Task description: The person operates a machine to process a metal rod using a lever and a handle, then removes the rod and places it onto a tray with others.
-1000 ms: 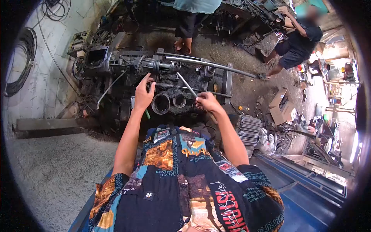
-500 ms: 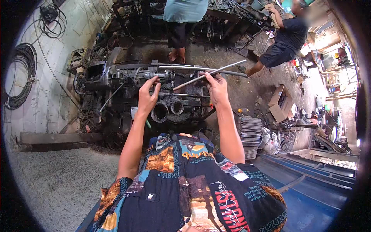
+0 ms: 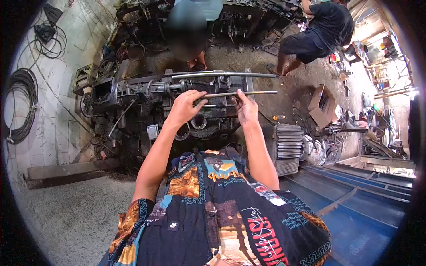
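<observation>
A thin metal rod lies nearly level across both my hands, above a dark, greasy lathe-like machine. My right hand pinches it near the middle between thumb and fingers. At the rod's left end my left hand has its fingers closed over the tip, thumb just below; the tip itself is partly hidden. Behind the rod, a longer metal bar rests along the machine. Below my hands, on the near side of the machine, are two metal rings, one partly covered by my left wrist.
A person in dark clothes is at the upper right; another person's light shirt shows at the top. An open cardboard box and a stack of ribbed metal plates are to the right. Coiled cable hangs on the left wall.
The rod has turned from a steep slant to nearly level. My left hand has moved right and closed on its left end. The person at the top has leaned forward.
</observation>
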The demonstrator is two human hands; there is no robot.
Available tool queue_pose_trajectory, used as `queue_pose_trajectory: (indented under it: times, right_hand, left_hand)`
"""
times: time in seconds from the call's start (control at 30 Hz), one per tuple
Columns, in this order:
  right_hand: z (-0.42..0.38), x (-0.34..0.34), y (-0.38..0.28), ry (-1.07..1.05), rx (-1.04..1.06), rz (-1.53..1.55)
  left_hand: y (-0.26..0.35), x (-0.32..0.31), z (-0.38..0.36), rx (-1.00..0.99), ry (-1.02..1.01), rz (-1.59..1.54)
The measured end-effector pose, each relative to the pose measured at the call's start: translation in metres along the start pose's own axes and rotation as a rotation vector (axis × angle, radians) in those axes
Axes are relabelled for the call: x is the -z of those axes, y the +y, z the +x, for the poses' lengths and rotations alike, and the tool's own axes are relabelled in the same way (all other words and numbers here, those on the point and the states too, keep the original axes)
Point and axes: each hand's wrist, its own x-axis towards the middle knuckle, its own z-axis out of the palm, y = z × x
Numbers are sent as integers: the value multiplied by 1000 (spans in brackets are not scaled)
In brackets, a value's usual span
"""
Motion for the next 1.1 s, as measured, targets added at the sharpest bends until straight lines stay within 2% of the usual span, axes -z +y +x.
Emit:
queue_pose_trajectory:
  times: [0.07,0.17,0.2,0.27,0.33,0.53,0.67,0.73,0.8,0.83,0.87,0.93,0.97,1.03,1.07,1.1]
  right_hand:
    - [4,10,1,52,-8,20]
    - [9,24,-1,45,-12,56]
    - [10,27,-2,38,-13,62]
    - [11,31,-7,45,-6,85]
    - [10,33,-12,65,-4,80]
    - [19,45,-17,80,-24,104]
    - [20,45,-14,69,-11,124]
    - [15,45,-19,36,-59,103]
    - [11,48,-36,-18,-165,-364]
    - [13,59,-33,-108,36,-799]
    - [-2,47,-43,-9,285,-1141]
    - [1,46,-47,-129,811,-1305]
    - [6,48,-47,-126,808,-1306]
    - [25,54,-48,-414,995,-1452]
    - [37,58,-48,-414,995,-1449]
    - [48,62,-47,-549,921,-1541]
  left_hand:
    - [-2,-9,11,-6,-38,-11]
    - [2,-19,23,239,-197,-299]
    - [2,-24,25,233,-209,-296]
    - [1,-33,31,366,-256,-445]
    - [2,-39,35,367,-271,-464]
    - [13,-46,45,505,-195,-689]
    - [13,-53,44,518,-113,-707]
    - [13,-53,44,541,-104,-822]
    - [10,-51,44,512,-91,-762]
    - [8,-49,43,484,-80,-700]
    - [3,-48,42,489,-73,-698]
    - [-7,-49,40,450,-89,-544]
    - [-11,-50,39,420,-89,-547]
    - [-19,-57,36,418,-100,-576]
    - [-21,-59,36,416,-104,-601]
    - [-20,-57,37,418,-104,-597]
